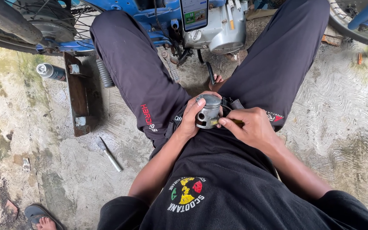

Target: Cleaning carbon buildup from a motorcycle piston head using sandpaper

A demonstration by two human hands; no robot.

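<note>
Metal piston, cylindrical, dull grey: left hand grip wraps it; right hand pinches thin tool.

Blue motorcycle, spray can, wooden stand, screwdriver, sandalled foot

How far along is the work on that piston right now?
Done: the piston is out of the blue motorcycle and sits in the left hand. In hand: the right hand works a small yellowish tool against its side. Left: the piston is not back in the engine.
</note>
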